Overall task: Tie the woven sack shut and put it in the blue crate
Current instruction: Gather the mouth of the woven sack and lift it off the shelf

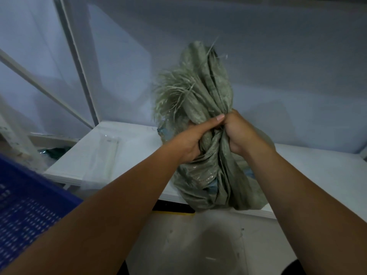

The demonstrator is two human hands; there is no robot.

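At the far left I see a corner of the blue crate [25,197], its perforated wall cutting across the lower edge of my view, below and apart from everything on the white worktop [111,153]. The crate holds nothing that I can make out from here. Moving right along the worktop, a clear plastic sheet or bag lies flat near its left end, too faint for me to say more.

Next comes my left hand [195,142], curled tight around the gathered neck of the woven sack [208,181], thumb stretched across the bunched fabric and touching the other hand. The sack is grey-green, sitting on the front edge of the worktop with its bulging body hanging slightly over the lip. Above my grip the loose mouth of the sack stands up in twisted folds, its frayed fibres [170,90] fanning out to the left.

My right hand [240,135] is clenched on the same neck from the right side, knuckles up, fingers buried in the cloth. I cannot tell whether a knot is formed under the two fists.
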